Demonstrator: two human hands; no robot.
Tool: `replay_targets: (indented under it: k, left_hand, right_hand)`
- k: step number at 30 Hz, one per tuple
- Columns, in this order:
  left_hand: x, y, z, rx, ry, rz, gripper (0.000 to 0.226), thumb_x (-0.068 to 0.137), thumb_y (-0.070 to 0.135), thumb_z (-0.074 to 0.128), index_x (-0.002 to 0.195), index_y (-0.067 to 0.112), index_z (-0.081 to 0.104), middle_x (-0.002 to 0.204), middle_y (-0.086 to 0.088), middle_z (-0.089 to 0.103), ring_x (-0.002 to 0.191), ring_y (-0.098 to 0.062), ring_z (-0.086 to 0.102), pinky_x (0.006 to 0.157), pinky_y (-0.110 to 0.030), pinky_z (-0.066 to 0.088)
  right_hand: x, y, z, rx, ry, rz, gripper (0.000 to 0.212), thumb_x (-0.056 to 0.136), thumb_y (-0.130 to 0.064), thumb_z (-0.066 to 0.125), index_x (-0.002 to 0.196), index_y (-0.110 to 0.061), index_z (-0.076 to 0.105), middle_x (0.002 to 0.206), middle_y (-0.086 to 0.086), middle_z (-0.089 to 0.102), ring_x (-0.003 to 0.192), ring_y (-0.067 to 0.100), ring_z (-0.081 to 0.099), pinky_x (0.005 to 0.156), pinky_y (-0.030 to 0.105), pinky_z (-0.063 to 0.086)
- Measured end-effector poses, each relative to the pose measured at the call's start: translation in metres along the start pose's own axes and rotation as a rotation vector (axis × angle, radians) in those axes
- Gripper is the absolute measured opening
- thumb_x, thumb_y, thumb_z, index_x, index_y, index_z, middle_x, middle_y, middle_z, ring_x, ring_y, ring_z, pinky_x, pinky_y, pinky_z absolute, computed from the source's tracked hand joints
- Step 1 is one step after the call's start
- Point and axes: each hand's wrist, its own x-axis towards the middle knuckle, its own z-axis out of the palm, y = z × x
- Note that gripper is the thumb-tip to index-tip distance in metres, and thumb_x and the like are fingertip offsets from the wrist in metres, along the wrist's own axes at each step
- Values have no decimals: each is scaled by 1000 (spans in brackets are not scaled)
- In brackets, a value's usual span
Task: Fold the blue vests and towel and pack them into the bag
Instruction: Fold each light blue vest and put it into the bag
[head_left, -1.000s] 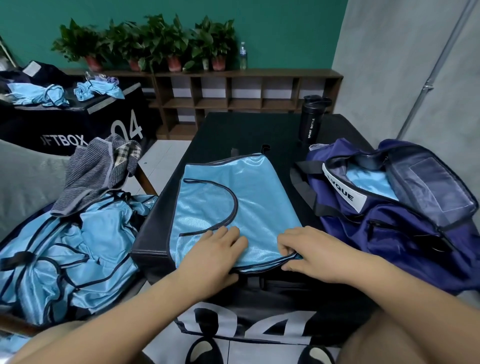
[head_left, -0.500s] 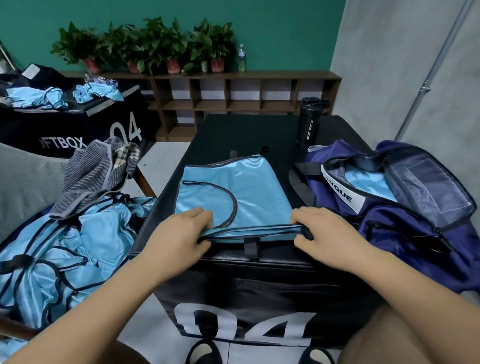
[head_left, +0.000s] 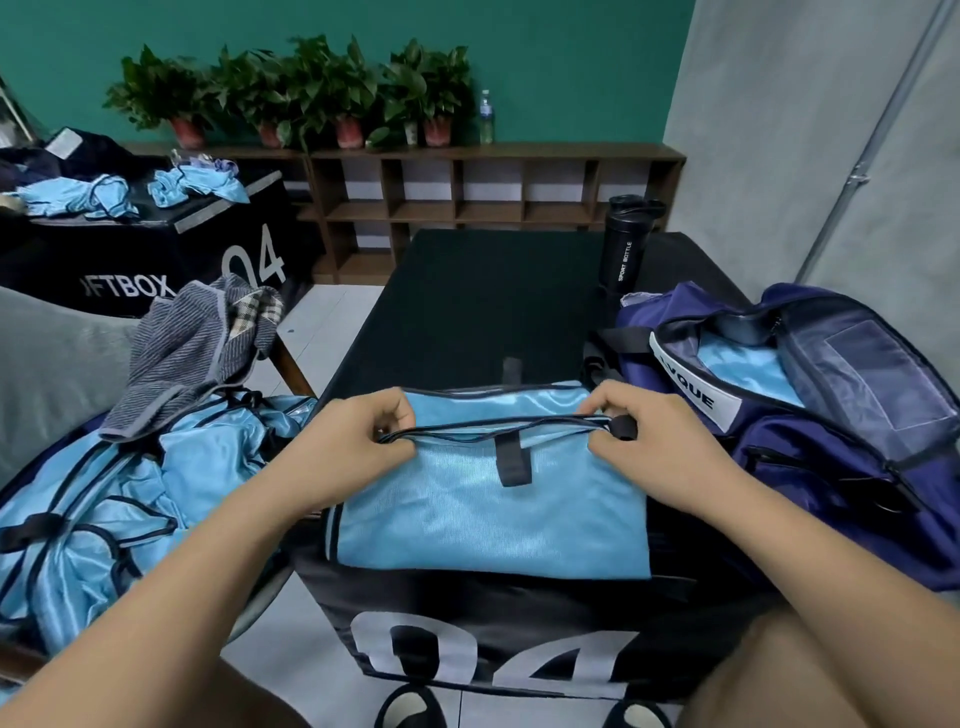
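Fingers (head_left: 396, 411) of the left hand (head_left: 353, 449) and right hand (head_left: 657, 449) pinch the folded far edge of the blue vest (head_left: 488, 514), wrists lowered. It lies just left of the open bag (head_left: 831, 457).

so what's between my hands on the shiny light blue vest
Head view: the dark-trimmed edge of the shiny light blue vest runs from the left hand to the right hand, with a short black tab below its middle.
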Motion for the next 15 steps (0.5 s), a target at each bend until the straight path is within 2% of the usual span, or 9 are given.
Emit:
replay_targets:
  k: [6, 9, 15]
  left_hand:
    - [35, -11, 9, 53, 91, -38, 11, 88, 20, 71, 86, 26, 62, 81, 9, 71, 63, -5, 55, 63, -27, 47]
    - [53, -19, 11, 57, 116, -56, 11, 87, 20, 73, 84, 24, 63, 80, 7, 70, 64, -5, 56, 62, -24, 45]
    - [76, -34, 21, 62, 154, -105, 11, 86, 21, 75, 83, 25, 65, 78, 8, 70, 70, -6, 60, 65, -23, 45]
  right_hand:
    - [30, 13, 14, -50, 99, 68, 26, 87, -20, 74, 104, -32, 59, 87, -8, 67, 61, 8, 52, 66, 35, 46]
    - [41, 19, 21, -106, 131, 81, 28, 89, -22, 74, 108, -30, 55, 92, -11, 65, 78, 11, 60, 73, 38, 50]
    - [56, 31, 31, -283, 111, 61, 36, 90, -29, 70, 120, -31, 50, 109, -10, 58, 98, 20, 59, 80, 43, 52]
